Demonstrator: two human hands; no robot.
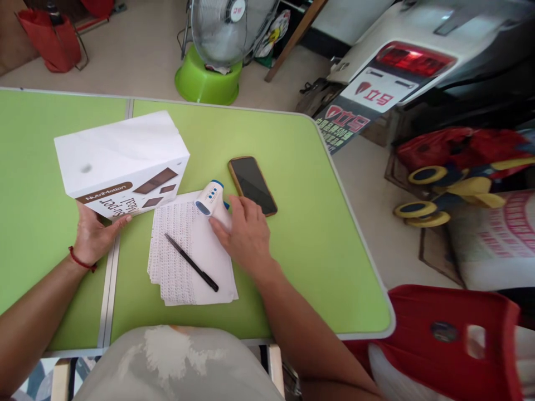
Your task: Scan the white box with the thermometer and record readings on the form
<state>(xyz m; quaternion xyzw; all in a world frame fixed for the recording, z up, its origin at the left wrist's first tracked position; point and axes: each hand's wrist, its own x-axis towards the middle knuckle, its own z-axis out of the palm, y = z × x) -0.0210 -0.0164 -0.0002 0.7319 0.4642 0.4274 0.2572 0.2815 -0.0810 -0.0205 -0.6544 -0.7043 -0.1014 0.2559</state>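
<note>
A white cardboard box [121, 150] printed "NutriMotion" stands tilted on the left part of the table. My left hand [94, 231] holds its near lower edge, thumb in front and the other fingers hidden behind the box. In my right hand [251, 236] is a white and blue infrared thermometer [211, 197], gripped by its handle over the paper sheets [213, 256]. A black pen [192, 263] lies slantwise on these sheets, which carry dense handwriting. Just beyond my right fingers lies a dark smartphone [254, 184] in a brown case, touching or nearly touching them.
The green folding table [321, 250] has a metal seam [109, 289] left of the papers. Beyond it, a fan [225, 28] stands over a green basin [209, 78]. A scooter [401, 61] is at the right rear, and a red plastic chair [443, 312] at the near right corner.
</note>
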